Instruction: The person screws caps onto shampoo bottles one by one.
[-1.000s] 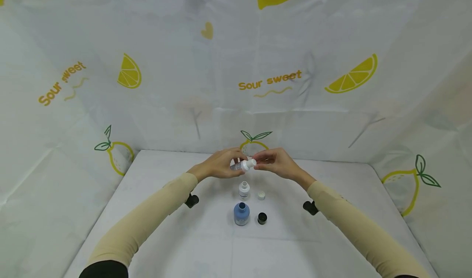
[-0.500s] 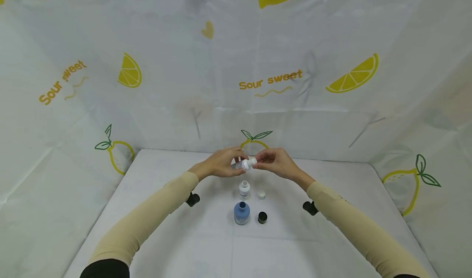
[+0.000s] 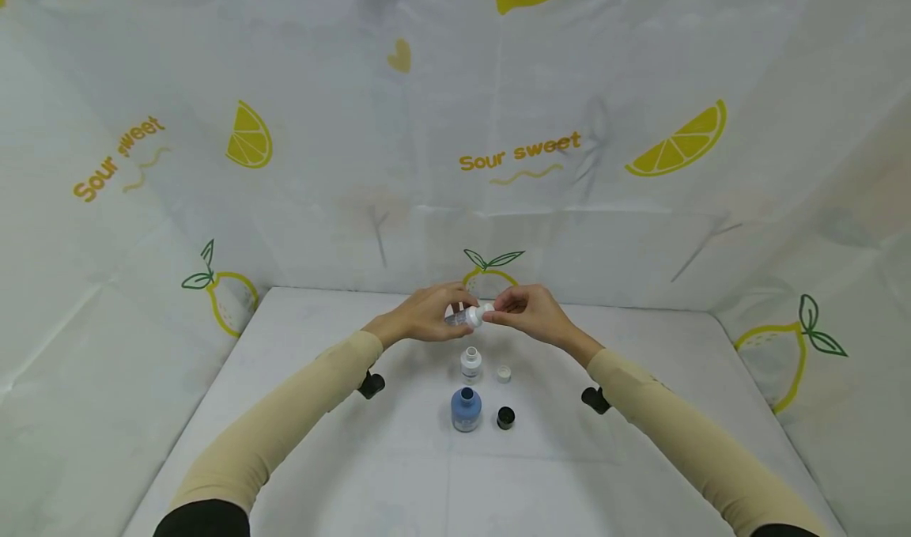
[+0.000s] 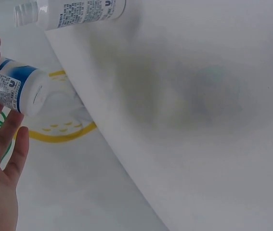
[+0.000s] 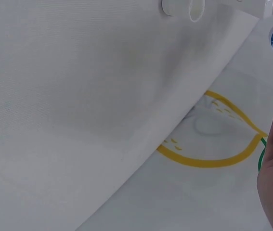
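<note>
In the head view, my left hand point(image 3: 430, 314) grips a small bottle point(image 3: 458, 318) tilted with its neck to the right. The left wrist view shows that bottle point(image 4: 13, 86) as white with a blue band and printed label, its base facing the camera. My right hand point(image 3: 535, 314) pinches the white cap point(image 3: 487, 311) at its neck, thumb and fingertips right at the cap. Nearer on the table, a white bottle point(image 3: 470, 368) stands upright with an uncovered neck. In front of it stands a blue bottle point(image 3: 466, 413), also uncovered.
Right of the white bottle lies a loose white cap point(image 3: 504, 374). A black cap point(image 3: 505, 418) lies right of the blue bottle. The white table point(image 3: 342, 458) ends at a lemon-printed curtain point(image 3: 320, 228) behind the hands.
My right thumb and fingertips have shifted slightly left, further over the cap. The left hand and its bottle have barely moved. The things on the table stay put.
</note>
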### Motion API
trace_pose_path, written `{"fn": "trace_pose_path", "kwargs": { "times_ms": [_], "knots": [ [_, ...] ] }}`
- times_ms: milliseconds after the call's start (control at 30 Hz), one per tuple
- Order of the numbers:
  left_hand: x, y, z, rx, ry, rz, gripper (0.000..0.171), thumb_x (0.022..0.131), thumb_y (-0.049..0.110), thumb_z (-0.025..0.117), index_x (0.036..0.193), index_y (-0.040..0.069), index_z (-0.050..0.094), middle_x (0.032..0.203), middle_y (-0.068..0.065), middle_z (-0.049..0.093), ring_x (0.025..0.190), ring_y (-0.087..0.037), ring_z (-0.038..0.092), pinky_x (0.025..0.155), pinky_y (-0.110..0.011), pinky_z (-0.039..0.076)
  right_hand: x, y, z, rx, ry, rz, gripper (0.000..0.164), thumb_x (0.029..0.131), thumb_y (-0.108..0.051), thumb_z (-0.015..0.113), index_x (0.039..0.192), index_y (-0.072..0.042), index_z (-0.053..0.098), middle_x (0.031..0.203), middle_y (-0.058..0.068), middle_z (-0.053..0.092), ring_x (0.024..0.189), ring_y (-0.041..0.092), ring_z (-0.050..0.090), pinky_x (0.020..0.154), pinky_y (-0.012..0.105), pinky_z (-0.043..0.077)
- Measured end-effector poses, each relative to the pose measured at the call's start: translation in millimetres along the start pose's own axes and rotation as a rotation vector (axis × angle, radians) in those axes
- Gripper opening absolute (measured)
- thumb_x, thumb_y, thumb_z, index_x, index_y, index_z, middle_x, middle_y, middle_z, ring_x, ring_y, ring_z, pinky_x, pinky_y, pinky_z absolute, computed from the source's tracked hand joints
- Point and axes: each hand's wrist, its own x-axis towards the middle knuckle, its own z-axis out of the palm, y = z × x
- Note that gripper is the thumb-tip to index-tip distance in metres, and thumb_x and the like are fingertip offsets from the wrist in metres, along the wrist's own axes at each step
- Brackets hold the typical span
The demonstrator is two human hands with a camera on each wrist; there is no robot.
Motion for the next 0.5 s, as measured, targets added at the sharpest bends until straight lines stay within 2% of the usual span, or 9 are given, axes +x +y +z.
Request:
{"fn": "trace_pose_path", "kwargs": {
  "times_ms": [100,233,500],
  "knots": [
    [0.0,-0.1,0.3,0.001,0.0,-0.001,0.04,0.095,0.031,0.083,0.131,0.016,0.075,0.121,-0.001,0.071,0.106,-0.016,0.068,0.081,-0.027,0.056,0.1,-0.3,0.4,-0.008,0.002,0.002,0.02,0.094,-0.021,0.086,0.099,-0.003,0.078,0.095,0.013,0.08,0.08,0.022,0.075,0.072,0.021,0.06],
    [0.4,-0.6,1.0,0.006,-0.001,0.0,0.04,0.095,0.031,0.083,0.131,0.017,0.075,0.122,-0.001,0.071,0.106,-0.016,0.068,0.081,-0.028,0.056,0.3,0.1,0.6,-0.009,0.002,0.004,0.02,0.094,-0.021,0.086,0.097,-0.003,0.077,0.093,0.013,0.08,0.078,0.015,0.072,0.072,0.022,0.059],
    [0.3,-0.9,2.1,0.016,0.007,0.009,0.039,0.095,0.03,0.083,0.13,0.016,0.076,0.12,-0.001,0.072,0.105,-0.016,0.068,0.08,-0.026,0.055,0.4,0.2,0.8,-0.018,-0.001,0.013,0.02,0.095,-0.023,0.086,0.095,-0.004,0.078,0.092,0.012,0.08,0.077,0.013,0.072,0.071,0.022,0.059]
  ]
}}
